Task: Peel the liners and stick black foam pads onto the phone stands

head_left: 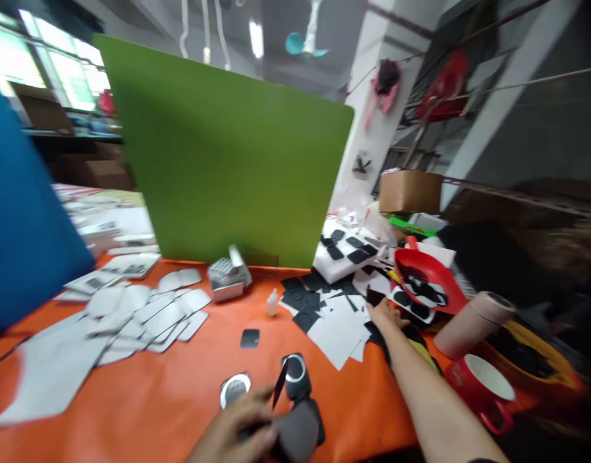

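Observation:
Near the bottom centre, my left hand [244,424] is closed on a dark rounded piece [298,432], blurred by motion, with a thin dark strip [280,384] rising beside the fingers. Just beyond lie a black piece with a white ring [295,370] and another ringed piece [235,389]. My right hand [386,314] reaches out to the right, by black sheets and white papers [336,331]; a small black piece [375,296] shows at its fingertips. Whether the fingers grip it is too small to tell. A small black square [250,338] lies flat on the orange table [189,386].
A green board [227,161] stands at the back, a blue one [25,206] at left. White pads [164,315] lie left. A grey box [227,276] and small bottle [272,302] sit mid-table. At right are a red basket [430,276], pink tumbler [473,325] and red mug [481,386].

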A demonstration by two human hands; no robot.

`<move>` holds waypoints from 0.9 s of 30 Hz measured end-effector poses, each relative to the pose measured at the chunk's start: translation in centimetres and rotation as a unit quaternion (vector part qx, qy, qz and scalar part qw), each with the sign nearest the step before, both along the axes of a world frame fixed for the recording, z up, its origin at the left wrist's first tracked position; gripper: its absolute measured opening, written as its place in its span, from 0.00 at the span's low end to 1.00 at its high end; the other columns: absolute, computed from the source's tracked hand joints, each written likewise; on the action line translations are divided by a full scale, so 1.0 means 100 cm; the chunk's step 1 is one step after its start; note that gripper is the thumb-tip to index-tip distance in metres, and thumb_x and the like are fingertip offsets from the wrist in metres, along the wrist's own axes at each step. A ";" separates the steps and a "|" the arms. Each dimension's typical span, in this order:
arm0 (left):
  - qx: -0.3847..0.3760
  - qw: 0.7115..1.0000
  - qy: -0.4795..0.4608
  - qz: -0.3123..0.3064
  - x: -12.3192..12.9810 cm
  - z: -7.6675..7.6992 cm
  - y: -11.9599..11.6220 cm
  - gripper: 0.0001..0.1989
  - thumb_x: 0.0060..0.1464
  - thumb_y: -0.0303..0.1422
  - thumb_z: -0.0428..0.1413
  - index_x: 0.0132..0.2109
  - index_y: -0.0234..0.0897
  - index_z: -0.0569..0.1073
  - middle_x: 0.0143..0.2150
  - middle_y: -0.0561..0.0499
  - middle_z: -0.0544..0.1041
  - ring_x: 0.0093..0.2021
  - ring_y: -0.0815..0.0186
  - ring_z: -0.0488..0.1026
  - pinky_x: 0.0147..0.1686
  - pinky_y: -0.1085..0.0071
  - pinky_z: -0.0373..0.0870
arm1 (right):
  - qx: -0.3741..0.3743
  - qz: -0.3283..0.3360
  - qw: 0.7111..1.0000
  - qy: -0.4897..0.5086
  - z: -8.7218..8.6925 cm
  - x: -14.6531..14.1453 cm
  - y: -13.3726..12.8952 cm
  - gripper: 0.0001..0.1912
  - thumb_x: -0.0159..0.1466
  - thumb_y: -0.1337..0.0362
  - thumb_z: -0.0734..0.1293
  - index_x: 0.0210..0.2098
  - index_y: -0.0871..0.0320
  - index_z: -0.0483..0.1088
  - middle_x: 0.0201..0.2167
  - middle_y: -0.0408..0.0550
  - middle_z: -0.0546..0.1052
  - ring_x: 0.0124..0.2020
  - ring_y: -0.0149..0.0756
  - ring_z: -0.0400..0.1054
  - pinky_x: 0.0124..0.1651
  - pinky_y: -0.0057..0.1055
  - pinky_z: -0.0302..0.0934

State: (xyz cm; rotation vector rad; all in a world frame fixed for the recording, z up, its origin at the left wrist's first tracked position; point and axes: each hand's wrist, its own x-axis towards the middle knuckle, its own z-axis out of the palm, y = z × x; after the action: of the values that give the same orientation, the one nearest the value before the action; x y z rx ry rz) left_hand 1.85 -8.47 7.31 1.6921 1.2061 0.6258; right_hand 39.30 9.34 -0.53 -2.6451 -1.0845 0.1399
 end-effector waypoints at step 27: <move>0.449 0.811 0.369 -0.069 0.070 0.063 0.075 0.10 0.49 0.26 0.48 0.30 0.36 0.74 0.46 0.44 0.69 0.53 0.54 0.58 0.55 0.47 0.40 | 0.447 0.558 0.699 -0.018 0.120 -0.281 -0.228 0.10 0.55 0.67 0.60 0.36 0.56 0.68 0.16 0.43 0.67 0.22 0.34 0.58 0.32 0.36 0.44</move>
State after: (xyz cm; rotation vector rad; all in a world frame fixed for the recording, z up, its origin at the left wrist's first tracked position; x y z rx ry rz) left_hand 8.83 -0.93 13.65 3.0009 1.3692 0.4706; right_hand 11.25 -13.48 11.47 -0.9032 -1.9524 -0.1785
